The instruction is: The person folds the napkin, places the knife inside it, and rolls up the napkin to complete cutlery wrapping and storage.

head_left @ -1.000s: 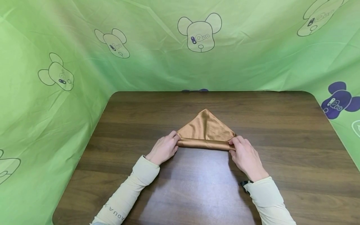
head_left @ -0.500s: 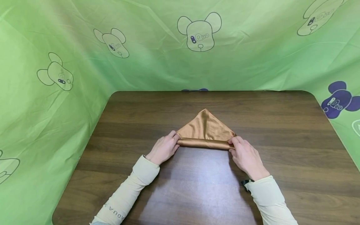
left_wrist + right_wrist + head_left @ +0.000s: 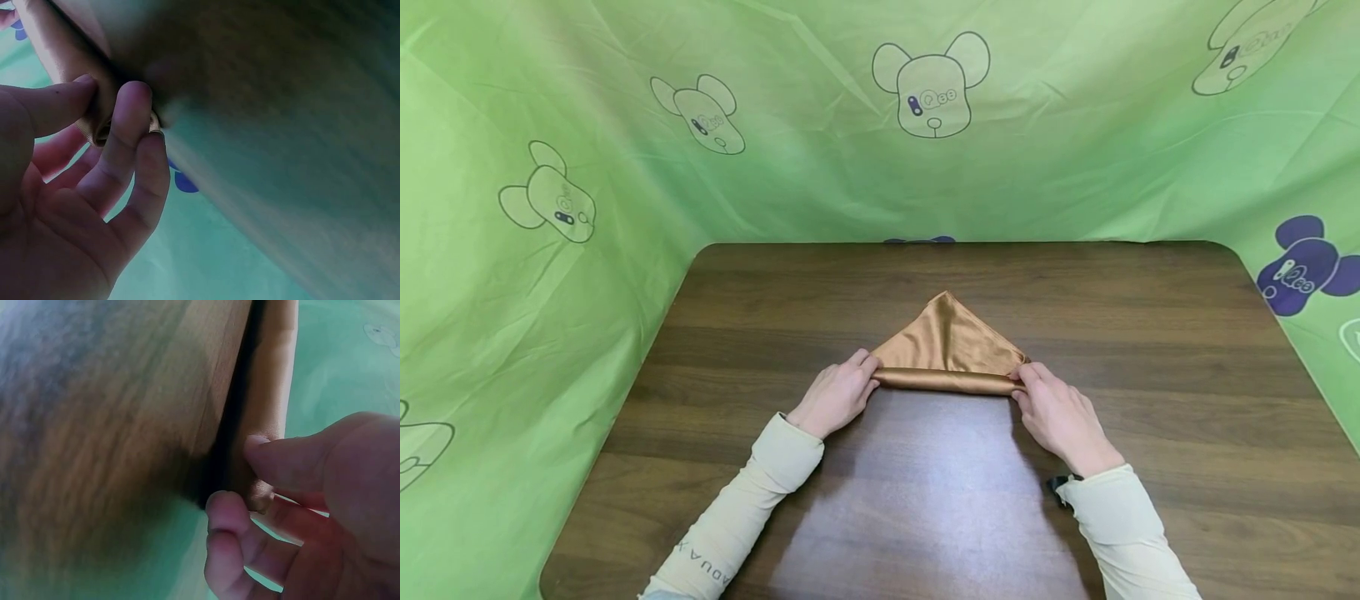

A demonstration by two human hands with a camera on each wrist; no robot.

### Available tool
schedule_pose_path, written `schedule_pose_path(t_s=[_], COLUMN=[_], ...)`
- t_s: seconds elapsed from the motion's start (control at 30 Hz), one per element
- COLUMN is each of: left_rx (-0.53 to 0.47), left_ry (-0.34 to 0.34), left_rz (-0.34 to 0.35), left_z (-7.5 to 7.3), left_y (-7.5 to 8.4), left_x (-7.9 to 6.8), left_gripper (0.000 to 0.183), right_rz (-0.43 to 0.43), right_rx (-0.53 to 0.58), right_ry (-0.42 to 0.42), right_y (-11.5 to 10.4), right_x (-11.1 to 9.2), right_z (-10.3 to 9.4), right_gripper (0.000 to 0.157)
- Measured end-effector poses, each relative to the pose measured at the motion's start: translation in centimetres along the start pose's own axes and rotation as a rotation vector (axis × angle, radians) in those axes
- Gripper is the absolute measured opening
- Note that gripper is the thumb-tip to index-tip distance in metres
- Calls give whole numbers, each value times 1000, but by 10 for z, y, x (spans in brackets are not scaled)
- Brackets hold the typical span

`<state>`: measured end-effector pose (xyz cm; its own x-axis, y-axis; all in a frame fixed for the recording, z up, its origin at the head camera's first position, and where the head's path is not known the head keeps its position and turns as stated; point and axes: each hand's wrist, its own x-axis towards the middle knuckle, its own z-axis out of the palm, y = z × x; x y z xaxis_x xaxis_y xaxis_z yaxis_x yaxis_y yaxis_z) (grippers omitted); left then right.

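Note:
A shiny copper-brown satin cloth (image 3: 951, 337) lies on the wooden table, its near side rolled into a tube and its far part a flat triangle pointing away. My left hand (image 3: 838, 392) pinches the left end of the roll between thumb and fingers. At the opposite end, my right hand (image 3: 1060, 417) grips the roll the same way. In the left wrist view the thumb presses on the rolled cloth (image 3: 62, 53), whose layered end shows between the fingers. The right wrist view has the thumb along the side of the roll (image 3: 269, 381), fingertips under its end.
The dark wood-grain table (image 3: 760, 308) has rounded far corners. A green curtain (image 3: 805, 167) printed with bear-head outlines hangs behind it and along both sides. A dark strap (image 3: 1062, 490) shows at my right sleeve cuff.
The rolled edge has turned slightly away from me, and the flat triangle is a little shorter. Both hands keep their hold on the roll's ends.

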<state>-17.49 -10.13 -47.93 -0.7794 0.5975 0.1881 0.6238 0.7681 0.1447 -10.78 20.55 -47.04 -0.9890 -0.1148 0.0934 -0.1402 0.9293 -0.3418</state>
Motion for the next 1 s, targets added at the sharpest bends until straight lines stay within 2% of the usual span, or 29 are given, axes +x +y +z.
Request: schedule_pose_path(t_s=[0.37, 0.7, 1.0], left_rx=[-9, -12, -8], left_ry=[-1, -53, -66], left_rz=[-21, -60, -64], left_z=[1, 1, 1], left_y=[-1, 1, 0], left_x=[0, -1, -2], left_gripper=[16, 13, 13], right_rz=[11, 48, 64], right_rx=[3, -1, -15], right_ry=[-10, -50, -92], right_y=[0, 0, -2], right_x=[1, 2, 2], right_z=[1, 3, 2], right_gripper=[15, 20, 24])
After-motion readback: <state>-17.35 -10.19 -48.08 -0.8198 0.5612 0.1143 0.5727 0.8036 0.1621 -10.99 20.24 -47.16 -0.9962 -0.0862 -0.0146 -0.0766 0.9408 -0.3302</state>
